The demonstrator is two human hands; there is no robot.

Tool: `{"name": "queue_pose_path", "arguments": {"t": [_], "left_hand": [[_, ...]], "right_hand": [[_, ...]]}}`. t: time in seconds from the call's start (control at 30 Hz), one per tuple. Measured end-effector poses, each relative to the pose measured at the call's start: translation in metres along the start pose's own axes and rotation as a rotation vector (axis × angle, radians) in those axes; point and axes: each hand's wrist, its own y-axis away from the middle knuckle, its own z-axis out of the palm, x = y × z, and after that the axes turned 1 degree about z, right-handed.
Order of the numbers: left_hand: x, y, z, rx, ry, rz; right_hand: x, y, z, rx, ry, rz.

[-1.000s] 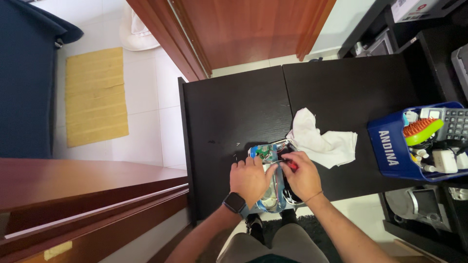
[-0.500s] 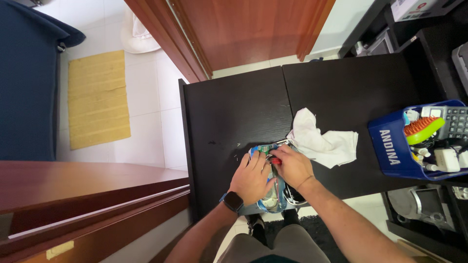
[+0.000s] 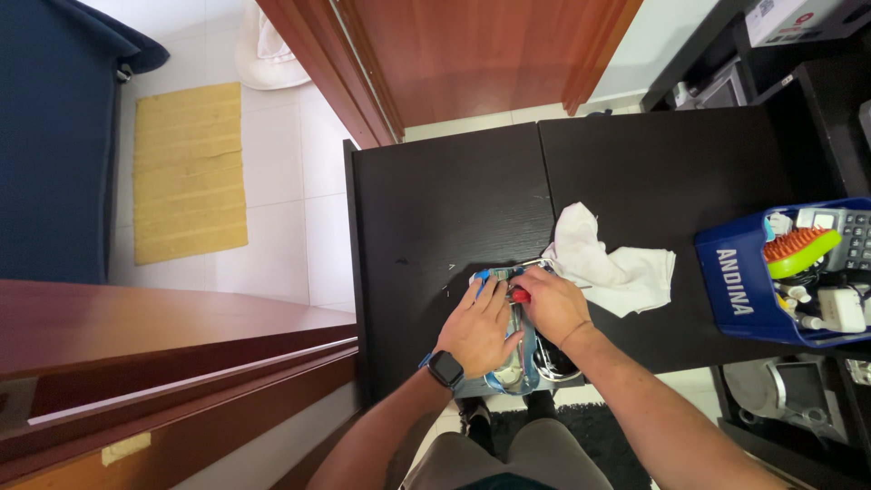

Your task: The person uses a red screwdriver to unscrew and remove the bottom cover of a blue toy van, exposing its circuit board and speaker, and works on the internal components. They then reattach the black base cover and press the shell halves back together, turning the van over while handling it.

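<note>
**Hands on blue-edged device, near table edge**

I see left hand (image 3: 478, 325) pressed flat, fingers together, on the blue-edged device (image 3: 513, 363). Right hand (image 3: 552, 304) pinches a red-handled tool (image 3: 520, 295). White cloth (image 3: 606, 263) just right. Far right, blue bin (image 3: 739, 290) holds calculator (image 3: 848, 231), brush (image 3: 798, 249).

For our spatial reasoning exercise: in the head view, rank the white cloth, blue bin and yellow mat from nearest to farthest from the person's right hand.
From the right hand:
1. White cloth, just beside it, to the right.
2. Blue bin, at the table's right edge.
3. Yellow mat, on the floor, far left.
</note>
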Motion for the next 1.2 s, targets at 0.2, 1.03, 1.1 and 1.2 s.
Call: {"name": "queue_pose_path", "arguments": {"t": [0.2, 1.03, 1.1, 1.2], "left_hand": [[0.002, 0.000, 0.001, -0.025, 0.034, -0.034], [0.003, 0.008, 0.007, -0.021, 0.118, -0.115], [0.006, 0.010, 0.004, 0.050, 0.144, -0.161], [0.018, 0.013, 0.002, 0.083, 0.176, -0.204]], "right_hand": [[-0.002, 0.003, 0.005, 0.060, 0.063, -0.099], [0.003, 0.045, -0.002, 0.375, -0.439, 0.352], [0.018, 0.055, -0.005, 0.363, -0.597, 0.573], [0.033, 0.071, -0.013, 0.215, -0.474, 0.653]]}}
